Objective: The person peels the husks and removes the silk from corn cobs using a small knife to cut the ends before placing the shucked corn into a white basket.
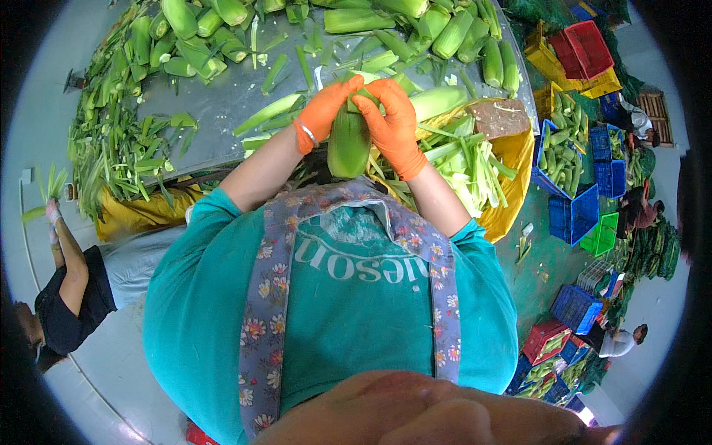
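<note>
Both my hands wear orange gloves and meet at the upper end of a green corn ear in its husk (349, 146). My left hand (328, 111) grips that end from the left side, with a pale band around its wrist. From the right, my right hand (392, 125) pinches the same end between thumb and fingers. The ear's rounded end points down towards my apron (356, 192). Behind the hands, loose husk leaves (267, 114) and more ears lie on a grey metal table (222, 111).
Husked ears (194, 53) are heaped along the table's far side, beside leaf scraps (119, 144). At right, a yellow sack (509, 183) holds stripped leaves, with a brown block (500, 117) on its rim. Blue crates (573, 214) stand on the floor. Another person (72, 306) is at left; others are far right.
</note>
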Demonstrator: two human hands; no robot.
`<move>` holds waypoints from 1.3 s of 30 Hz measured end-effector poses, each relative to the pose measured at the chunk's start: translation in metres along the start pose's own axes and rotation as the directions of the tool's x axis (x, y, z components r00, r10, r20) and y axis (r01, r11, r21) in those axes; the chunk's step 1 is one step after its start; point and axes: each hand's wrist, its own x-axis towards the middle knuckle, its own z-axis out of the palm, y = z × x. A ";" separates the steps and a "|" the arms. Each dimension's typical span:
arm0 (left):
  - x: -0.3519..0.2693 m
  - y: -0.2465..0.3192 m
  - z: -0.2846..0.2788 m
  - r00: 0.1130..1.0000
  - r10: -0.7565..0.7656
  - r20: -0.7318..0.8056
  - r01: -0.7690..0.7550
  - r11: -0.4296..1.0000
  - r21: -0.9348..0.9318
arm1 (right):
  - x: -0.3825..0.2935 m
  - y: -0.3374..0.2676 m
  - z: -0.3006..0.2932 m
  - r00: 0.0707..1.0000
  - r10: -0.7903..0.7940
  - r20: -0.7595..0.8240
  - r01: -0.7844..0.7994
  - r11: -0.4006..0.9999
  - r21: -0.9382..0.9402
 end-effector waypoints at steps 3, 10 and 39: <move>0.026 -0.013 -0.014 0.987 -0.154 -0.039 0.140 0.960 -0.241 | -0.028 -0.022 -0.007 0.958 -0.151 0.244 0.158 0.987 -0.010; 0.034 -0.022 0.019 0.997 -0.074 -0.012 0.072 0.990 -0.118 | -0.014 -0.002 -0.008 0.946 0.324 0.024 -0.294 0.823 0.486; 0.027 0.004 0.042 0.976 0.217 0.014 -0.197 0.910 -0.366 | -0.048 0.036 -0.029 0.909 0.362 -0.209 -0.301 0.914 0.272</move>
